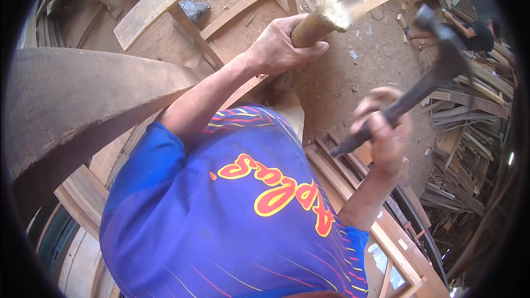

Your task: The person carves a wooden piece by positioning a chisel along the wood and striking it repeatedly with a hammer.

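Observation:
My left hand [281, 47] is closed round a thick, round wooden handle [316, 27]. Its pale, battered end faces up toward me; whatever is at the handle's other end is hidden. In my right hand [386, 129] is a dark claw hammer [422, 85], gripped near the butt of its handle. The hammer's head is raised to the right of the wooden handle, apart from it, and slightly blurred. Behind the battered end, a pale narrow strip of wood [381, 0] sticks out to the right.
A large curved timber [99, 77] rises close on my left. Wooden framing [237, 11] stands ahead on the dirt floor [337, 88]. Scrap wood [464, 149] is piled at right, with a framed panel [395, 243] below. Another person [475, 36] is at the upper right.

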The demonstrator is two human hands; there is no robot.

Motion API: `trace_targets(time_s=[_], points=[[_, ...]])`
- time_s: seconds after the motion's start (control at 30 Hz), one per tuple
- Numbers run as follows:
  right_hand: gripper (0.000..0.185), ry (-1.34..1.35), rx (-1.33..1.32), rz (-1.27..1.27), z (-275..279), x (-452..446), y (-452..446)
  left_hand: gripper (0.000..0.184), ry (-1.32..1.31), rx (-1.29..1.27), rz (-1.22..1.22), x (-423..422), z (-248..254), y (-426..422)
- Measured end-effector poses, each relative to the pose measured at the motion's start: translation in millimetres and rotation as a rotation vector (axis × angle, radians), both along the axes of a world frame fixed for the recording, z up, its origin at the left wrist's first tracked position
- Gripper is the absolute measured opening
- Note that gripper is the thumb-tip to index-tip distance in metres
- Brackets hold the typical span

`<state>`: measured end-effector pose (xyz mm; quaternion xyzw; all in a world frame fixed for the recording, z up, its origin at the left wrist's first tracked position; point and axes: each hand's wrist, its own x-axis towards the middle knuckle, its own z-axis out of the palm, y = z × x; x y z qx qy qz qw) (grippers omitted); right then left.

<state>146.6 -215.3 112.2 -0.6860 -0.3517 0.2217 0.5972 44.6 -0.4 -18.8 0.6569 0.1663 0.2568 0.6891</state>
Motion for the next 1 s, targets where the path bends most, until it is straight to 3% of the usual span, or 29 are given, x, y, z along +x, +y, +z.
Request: trace_targets(time_s=[0.1, 0.13, 0.23, 0.4, 0.43, 0.53, 0.63, 0.67, 0.73, 0.77, 0.83, 0.9, 0.93, 1.0], points=[[0.032, 0.112, -0.350, -0.014, -21.4, -8.8, -6.3, 0.034, -0.050, -0.006, -0.009, -2.3, 0.0, -0.4], [0.032, 0.123, -0.362, -0.011, -21.4, -8.3, -5.8, 0.034, -0.039, -0.018, -0.007, -5.0, 2.2, -1.3], [0.037, -0.059, -0.057, -0.019, -8.0, -6.2, 5.8, 0.034, -0.023, 0.006, -0.055, -3.2, 6.4, -2.3], [0.049, -0.034, -0.238, 0.017, 15.5, -7.9, 2.2, 0.042, -0.043, 0.088, 0.001, 3.7, -7.1, -5.0], [0.048, -0.345, -0.376, 0.107, 13.7, -4.7, 2.3, 0.042, -0.050, 0.091, -0.002, 3.2, -6.1, -4.3], [0.048, -0.754, -0.481, 0.059, 32.6, 0.7, -1.3, 0.037, -0.032, -0.005, -0.045, 0.3, 0.0, -1.4], [0.029, -0.644, -0.024, -0.081, 70.8, 17.0, 1.8, 0.039, -0.006, 0.056, -0.010, 2.4, -2.7, -7.2], [0.031, -0.573, 0.163, -0.133, 86.4, 21.3, 6.0, 0.039, -0.006, 0.060, 0.002, 3.7, -3.6, -6.6], [0.040, -0.548, 0.294, -0.431, 110.5, 16.7, 27.4, 0.039, -0.002, 0.063, 0.017, 3.7, -4.6, -5.0], [0.036, -0.471, 0.339, -0.286, 108.9, 22.3, 24.3, 0.039, 0.002, 0.068, 0.013, 3.8, -4.9, -4.5], [0.025, -0.759, 0.196, -0.059, 73.9, 32.7, 13.4, 0.040, 0.006, 0.074, 0.006, 3.9, -5.5, -4.4], [0.010, -0.961, -0.363, 0.105, 28.7, 14.0, 10.0, 0.040, 0.000, 0.077, 0.023, 4.1, -7.2, -5.2], [0.014, -0.783, -0.710, 0.178, 20.7, -8.7, 14.9, 0.040, -0.002, 0.083, 0.018, 4.9, -13.6, -8.0], [0.018, -0.678, -0.694, 0.128, 25.1, -6.6, 11.9, 0.040, -0.041, 0.152, 0.076, 8.4, -23.9, -8.3]])
